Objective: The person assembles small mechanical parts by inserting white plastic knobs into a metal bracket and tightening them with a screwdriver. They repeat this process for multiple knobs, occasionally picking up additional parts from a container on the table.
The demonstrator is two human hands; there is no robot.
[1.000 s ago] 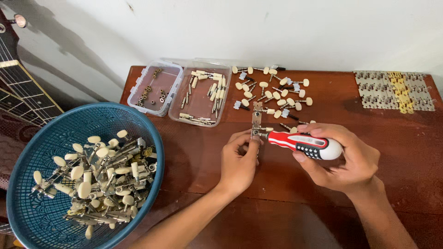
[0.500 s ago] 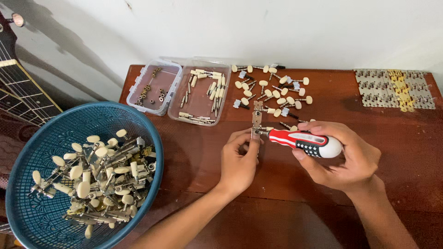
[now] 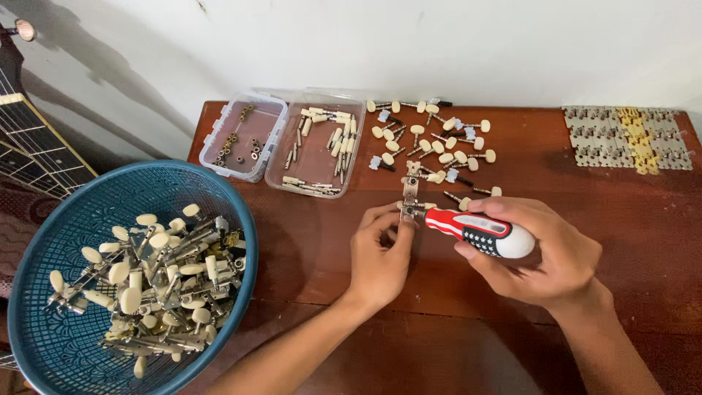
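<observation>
My left hand (image 3: 380, 252) pinches the lower end of a narrow metal tuner plate (image 3: 411, 189) that stands upright on the brown wooden table (image 3: 307, 241). My right hand (image 3: 545, 256) grips a red, black and white screwdriver (image 3: 475, 230), whose tip meets the plate from the right, next to my left fingertips. Just beyond the plate lie several loose tuning pegs with cream knobs (image 3: 431, 143).
A blue plastic basket (image 3: 80, 212) full of tuner assemblies sits at the left, overhanging the table. Two clear trays hold small nuts (image 3: 241, 135) and peg shafts (image 3: 322, 150). Metal plates (image 3: 629, 135) lie at the far right. A guitar neck (image 3: 29, 146) leans at the left.
</observation>
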